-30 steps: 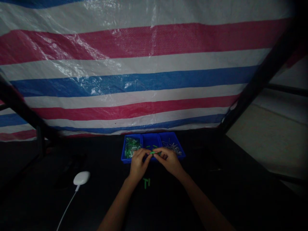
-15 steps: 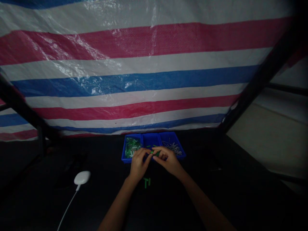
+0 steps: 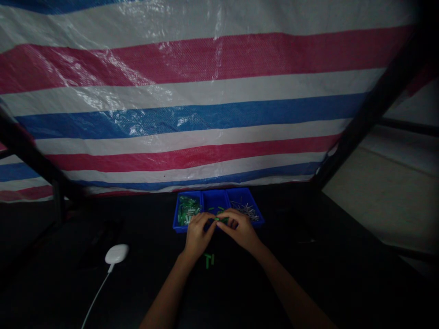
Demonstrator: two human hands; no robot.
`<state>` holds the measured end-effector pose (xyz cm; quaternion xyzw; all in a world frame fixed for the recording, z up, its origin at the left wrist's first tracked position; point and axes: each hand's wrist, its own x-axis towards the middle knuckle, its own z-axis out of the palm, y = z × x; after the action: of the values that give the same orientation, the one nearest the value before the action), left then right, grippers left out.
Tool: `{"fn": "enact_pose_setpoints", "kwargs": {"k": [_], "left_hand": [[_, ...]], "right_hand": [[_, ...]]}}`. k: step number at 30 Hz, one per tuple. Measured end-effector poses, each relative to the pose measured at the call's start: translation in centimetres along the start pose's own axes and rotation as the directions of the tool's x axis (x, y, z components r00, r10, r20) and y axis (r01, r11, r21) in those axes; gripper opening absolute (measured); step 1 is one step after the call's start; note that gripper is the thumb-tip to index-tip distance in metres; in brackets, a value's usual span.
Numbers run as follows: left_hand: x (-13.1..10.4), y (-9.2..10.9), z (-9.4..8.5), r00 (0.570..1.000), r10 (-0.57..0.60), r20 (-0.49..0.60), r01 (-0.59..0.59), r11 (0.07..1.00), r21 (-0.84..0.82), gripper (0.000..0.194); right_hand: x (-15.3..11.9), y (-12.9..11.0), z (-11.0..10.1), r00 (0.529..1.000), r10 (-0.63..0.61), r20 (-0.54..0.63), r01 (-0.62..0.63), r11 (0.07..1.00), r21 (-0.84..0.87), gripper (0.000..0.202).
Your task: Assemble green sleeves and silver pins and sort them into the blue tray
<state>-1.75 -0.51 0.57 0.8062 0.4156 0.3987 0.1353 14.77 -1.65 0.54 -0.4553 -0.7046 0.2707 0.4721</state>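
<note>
My left hand [image 3: 198, 231] and my right hand [image 3: 240, 230] meet fingertip to fingertip at the front edge of a blue three-part tray [image 3: 215, 197]. Both are closed in a pinch on a small green plastic piece [image 3: 216, 219], too small to make out fully. More green shows under the curled fingers of my right hand. Green and pale pieces [image 3: 187, 208], partly in clear plastic, fill the tray's left compartment. A few green pieces lie in the middle one, partly hidden by my hands. Thin silver screws or nails [image 3: 248, 210] lie in the right compartment.
Loose green pieces [image 3: 207, 261] lie on the black table [image 3: 144, 283] between my forearms. To the left sits a white rounded device [image 3: 117, 253] with a white cable. A striped plastic sheet [image 3: 192, 114] hangs behind the tray, between dark frame bars.
Both hands stay almost in place. The green piece at my fingertips has turned or shifted slightly. Tray and loose pieces have not moved.
</note>
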Motion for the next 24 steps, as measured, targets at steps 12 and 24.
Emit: {"fn": "enact_pose_setpoints", "kwargs": {"k": [12, 24], "left_hand": [[0.15, 0.21, 0.03, 0.995, -0.079, -0.058, 0.071, 0.990, -0.121, 0.010], [0.29, 0.56, -0.17, 0.991, -0.119, -0.061, 0.103, 0.968, -0.227, 0.012]], "right_hand": [[0.09, 0.49, -0.27, 0.999, -0.019, -0.043, 0.014, 0.995, -0.100, 0.017], [-0.05, 0.28, -0.12, 0.989, -0.148, 0.010, 0.143, 0.934, -0.327, 0.013]]}}
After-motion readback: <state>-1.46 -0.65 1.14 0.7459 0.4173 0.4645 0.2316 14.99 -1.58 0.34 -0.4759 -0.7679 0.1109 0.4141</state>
